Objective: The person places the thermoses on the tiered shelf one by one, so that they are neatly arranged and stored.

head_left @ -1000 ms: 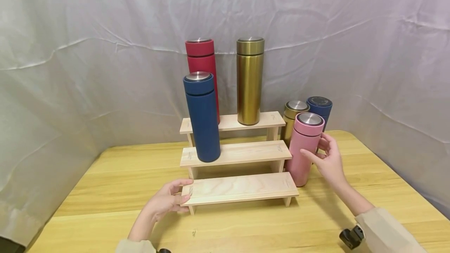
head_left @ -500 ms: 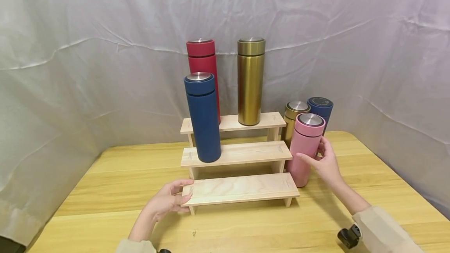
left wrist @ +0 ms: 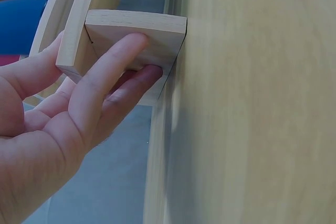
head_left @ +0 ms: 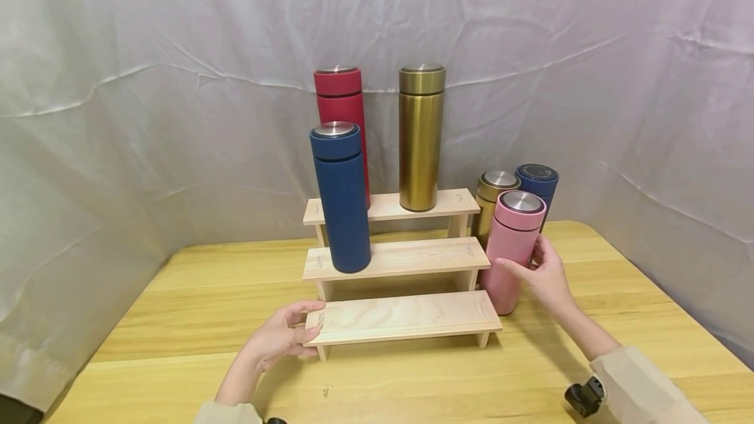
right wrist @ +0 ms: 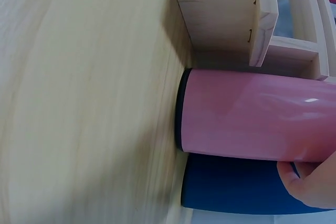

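A pale wooden three-step display stand (head_left: pixel 406 316) stands on the table. My left hand (head_left: pixel 283 335) grips the left end of its lowest step; in the left wrist view two fingers (left wrist: pixel 107 72) lie against the outer face of the end leg. A pink thermos (head_left: pixel 511 254) stands upright on the table beside the stand's right end. My right hand (head_left: pixel 548 273) holds it from the right, thumb on the near side, other fingers partly hidden behind. A tall blue thermos (head_left: pixel 341 208) is on the middle step. Red (head_left: pixel 341 100) and gold (head_left: pixel 420 149) thermoses occupy the top step.
Behind the pink thermos stand a shorter gold thermos (head_left: pixel 486 205) and a dark blue thermos (head_left: pixel 538 185), both partly hidden. Grey cloth (head_left: pixel 235 116) hangs behind and at the sides of the wooden table (head_left: pixel 177 319).
My right hand has slid slightly lower on the pink thermos and its thumb has moved left across the front. The left hand and the thermoses show no clear movement.
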`<state>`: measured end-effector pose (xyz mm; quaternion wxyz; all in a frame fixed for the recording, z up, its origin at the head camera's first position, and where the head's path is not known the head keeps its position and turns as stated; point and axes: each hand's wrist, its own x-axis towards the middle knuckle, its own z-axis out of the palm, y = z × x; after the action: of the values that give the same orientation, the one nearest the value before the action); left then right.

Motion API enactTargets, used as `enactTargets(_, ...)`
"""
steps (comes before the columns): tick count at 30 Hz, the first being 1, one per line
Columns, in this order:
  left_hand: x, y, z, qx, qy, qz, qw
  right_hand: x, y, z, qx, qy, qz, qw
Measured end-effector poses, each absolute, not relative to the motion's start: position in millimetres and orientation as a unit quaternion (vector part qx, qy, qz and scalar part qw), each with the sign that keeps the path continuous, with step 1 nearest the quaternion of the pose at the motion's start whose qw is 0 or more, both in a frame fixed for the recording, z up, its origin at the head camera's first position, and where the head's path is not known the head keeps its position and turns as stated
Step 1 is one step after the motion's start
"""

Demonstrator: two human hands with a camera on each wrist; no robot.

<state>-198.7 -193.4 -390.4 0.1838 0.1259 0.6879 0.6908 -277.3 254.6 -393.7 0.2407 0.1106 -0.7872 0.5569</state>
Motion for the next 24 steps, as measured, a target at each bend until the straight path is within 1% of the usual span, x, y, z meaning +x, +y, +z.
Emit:
enactTargets(3, -199, -193, -391, 0.127, 0.688, 0.69, 0.185, -260, 242, -374, 0.093, -0.79, 0.555, 0.246)
enactTargets(6, -199, -193, -391, 0.131, 0.688, 0.689, 0.186, -264, 246, -379, 0.086, -0.782, 0.564, 0.251)
enactTargets(8, -199, -193, -392, 0.132, 0.687, 0.689, 0.186, -274, 255, -390, 0.09, -0.781, 0.564, 0.255)
enactTargets(13, -200, -193, -392, 0.132, 0.687, 0.69, 0.185, -307, 280, -430, 0.103, -0.787, 0.536, 0.287)
enactTargets(15, -200, -193, -392, 0.133, 0.688, 0.69, 0.184, -309, 283, -434, 0.101, -0.787, 0.532, 0.297)
enactTargets(17, -199, -193, -393, 0.132, 0.688, 0.689, 0.183, -296, 275, -418, 0.091, -0.797, 0.521, 0.291)
enactTargets(22, -199, -193, -393, 0.13, 0.689, 0.689, 0.183, -249, 244, -361, 0.087, -0.801, 0.521, 0.281)
enactTargets(24, -199, -193, -393, 0.131, 0.688, 0.69, 0.182, -242, 239, -351, 0.086, -0.799, 0.522, 0.285)
